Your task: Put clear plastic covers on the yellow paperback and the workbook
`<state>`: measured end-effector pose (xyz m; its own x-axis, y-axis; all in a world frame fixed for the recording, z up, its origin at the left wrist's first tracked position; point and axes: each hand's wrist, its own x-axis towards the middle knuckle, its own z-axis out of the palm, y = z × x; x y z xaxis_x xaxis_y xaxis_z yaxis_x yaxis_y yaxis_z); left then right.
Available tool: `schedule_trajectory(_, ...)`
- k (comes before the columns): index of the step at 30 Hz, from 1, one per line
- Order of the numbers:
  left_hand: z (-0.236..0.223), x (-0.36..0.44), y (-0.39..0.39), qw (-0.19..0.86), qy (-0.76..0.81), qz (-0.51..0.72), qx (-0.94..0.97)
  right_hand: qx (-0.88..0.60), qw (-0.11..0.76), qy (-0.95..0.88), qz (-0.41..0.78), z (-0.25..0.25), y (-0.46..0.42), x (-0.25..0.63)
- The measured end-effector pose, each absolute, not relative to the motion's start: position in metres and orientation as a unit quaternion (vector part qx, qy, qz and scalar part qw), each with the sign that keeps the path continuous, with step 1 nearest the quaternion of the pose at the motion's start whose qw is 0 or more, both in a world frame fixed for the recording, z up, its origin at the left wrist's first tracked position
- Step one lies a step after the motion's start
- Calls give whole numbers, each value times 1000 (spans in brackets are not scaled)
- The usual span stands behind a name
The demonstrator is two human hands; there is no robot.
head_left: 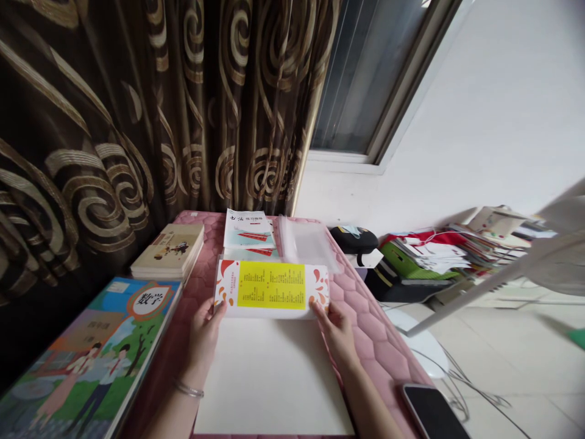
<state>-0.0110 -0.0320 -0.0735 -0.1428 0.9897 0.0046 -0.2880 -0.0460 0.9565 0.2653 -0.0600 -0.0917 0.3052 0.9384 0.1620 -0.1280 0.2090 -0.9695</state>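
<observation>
A white printed sheet with a yellow text panel (272,285) and orange drop shapes spans the space between my hands. My left hand (208,323) pinches its left edge, thumb on top. On the opposite edge, my right hand (333,329) grips it the same way. A large blank white page (274,378) lies directly below and toward me, between my forearms. I cannot tell whether the two are joined. Just beyond the printed sheet are a pale blue-and-white booklet (247,230) and clear plastic covers (308,242).
A pink quilted surface (365,329) lies underneath. At left are a colourful textbook (100,360) and a stack of beige books (169,250). A phone (432,411) rests at the front right. Beyond the right edge stand a white fan (475,292) and piled papers (434,253).
</observation>
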Motion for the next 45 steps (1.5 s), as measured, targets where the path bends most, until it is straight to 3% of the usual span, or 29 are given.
schedule_trajectory(45,-69,-7,-35,509,467,615,381,-466,675,-411,398,-97,-59,266)
